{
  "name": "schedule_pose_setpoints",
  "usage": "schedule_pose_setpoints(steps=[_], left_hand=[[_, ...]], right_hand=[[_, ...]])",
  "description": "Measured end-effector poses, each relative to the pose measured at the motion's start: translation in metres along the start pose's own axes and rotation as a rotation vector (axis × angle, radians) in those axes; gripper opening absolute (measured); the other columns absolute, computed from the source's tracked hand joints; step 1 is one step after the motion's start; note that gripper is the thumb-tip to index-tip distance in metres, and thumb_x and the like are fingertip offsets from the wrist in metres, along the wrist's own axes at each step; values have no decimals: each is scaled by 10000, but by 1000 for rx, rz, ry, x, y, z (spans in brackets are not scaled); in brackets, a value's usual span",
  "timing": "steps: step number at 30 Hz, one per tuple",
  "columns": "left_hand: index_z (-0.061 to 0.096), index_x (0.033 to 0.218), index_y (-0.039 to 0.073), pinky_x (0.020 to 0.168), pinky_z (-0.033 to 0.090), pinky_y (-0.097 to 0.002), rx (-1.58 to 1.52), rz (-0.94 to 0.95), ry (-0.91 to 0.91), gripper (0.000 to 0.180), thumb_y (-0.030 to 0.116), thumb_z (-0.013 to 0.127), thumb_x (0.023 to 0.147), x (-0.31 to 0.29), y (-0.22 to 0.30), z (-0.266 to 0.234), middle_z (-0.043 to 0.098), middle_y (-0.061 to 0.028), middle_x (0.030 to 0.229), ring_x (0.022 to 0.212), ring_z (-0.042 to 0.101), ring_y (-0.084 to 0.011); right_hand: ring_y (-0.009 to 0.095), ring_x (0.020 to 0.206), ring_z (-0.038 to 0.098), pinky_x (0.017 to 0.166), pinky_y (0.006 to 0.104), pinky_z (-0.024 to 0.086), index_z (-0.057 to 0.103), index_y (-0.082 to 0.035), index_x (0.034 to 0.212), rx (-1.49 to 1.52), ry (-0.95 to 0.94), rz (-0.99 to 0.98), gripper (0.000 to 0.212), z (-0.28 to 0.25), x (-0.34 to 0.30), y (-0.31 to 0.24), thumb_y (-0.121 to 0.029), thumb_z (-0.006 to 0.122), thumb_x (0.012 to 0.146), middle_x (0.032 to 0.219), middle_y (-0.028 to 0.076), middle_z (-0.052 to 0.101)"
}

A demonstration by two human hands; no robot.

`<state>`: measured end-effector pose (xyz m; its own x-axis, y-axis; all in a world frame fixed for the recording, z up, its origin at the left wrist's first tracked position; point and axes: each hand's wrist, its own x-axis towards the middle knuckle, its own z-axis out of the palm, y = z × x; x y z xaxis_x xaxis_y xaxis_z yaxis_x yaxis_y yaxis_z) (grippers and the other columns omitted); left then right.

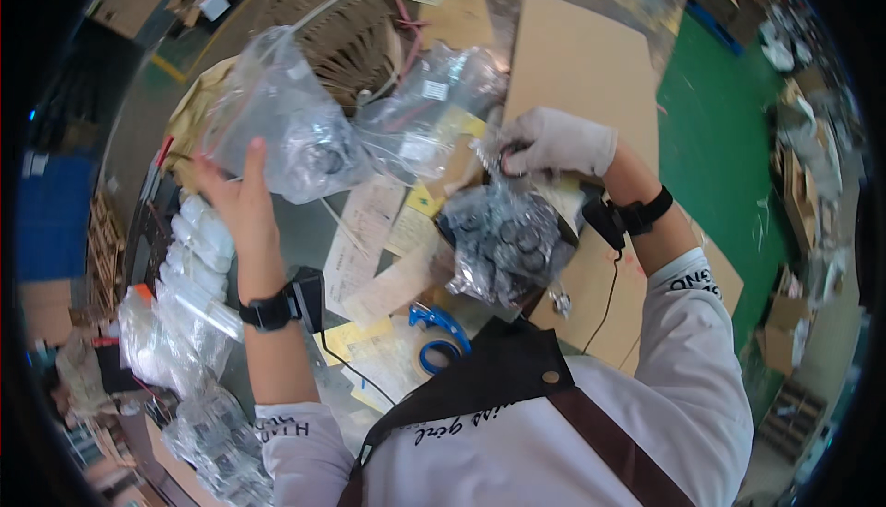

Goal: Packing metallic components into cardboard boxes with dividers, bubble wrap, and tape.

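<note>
My right hand (561,143), in a pale work glove, is closed on a small clear plastic bag (489,152) with something dark at its fingertips. Right below it lies a heap of clear bags of dark round parts (508,244), partly over a dark container whose shape is mostly hidden. My bare left hand (238,201) is raised with its fingers spread, at the left edge of a large clear plastic bag (309,133). That bag holds small dark parts. Whether the left fingers touch it, I cannot tell.
A blue tape dispenser (441,336) lies near me on paper slips (360,239). White plastic-wrapped rolls (198,249) line the left side. A brown woven basket-like object (346,41) stands at the back. Flat cardboard (586,69) covers the right, beside the green floor (715,152).
</note>
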<state>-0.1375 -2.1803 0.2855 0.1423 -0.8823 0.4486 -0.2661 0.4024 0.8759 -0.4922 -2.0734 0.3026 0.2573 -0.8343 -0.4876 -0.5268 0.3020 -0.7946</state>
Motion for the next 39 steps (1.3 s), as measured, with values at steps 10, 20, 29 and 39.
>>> schedule_pose_setpoints(steps=[10,20,29,39], left_hand=[[349,1422,146,1023,234,-579,501,544,-1120,1001,469,793,585,-198,14,65,247,-180,1504,1383,221,-370],[427,1362,334,925,320,-562,721,604,-1455,822,542,728,627,-202,3,136,397,-85,1391,1294,337,-306],[403,1349,176,890,309,-580,901,440,-1232,837,595,683,681,-228,0,143,405,-77,1345,1251,370,-283],[470,1335,172,979,285,-600,667,91,-863,788,269,823,637,-101,-21,95,469,-108,1353,1255,438,-236]], right_hand=[[161,695,623,661,293,516,601,-24,1097,264,627,413,360,81,-154,144,-207,705,806,855,83,640],[335,967,599,826,431,503,637,-98,997,-170,709,587,321,268,-121,310,-208,739,713,986,170,597],[89,633,571,581,275,484,587,-24,926,723,1088,-136,157,142,-124,156,-158,637,861,700,38,596],[289,741,639,704,359,511,580,-36,1097,118,1049,-4,342,126,-119,123,-131,678,783,984,145,626]])
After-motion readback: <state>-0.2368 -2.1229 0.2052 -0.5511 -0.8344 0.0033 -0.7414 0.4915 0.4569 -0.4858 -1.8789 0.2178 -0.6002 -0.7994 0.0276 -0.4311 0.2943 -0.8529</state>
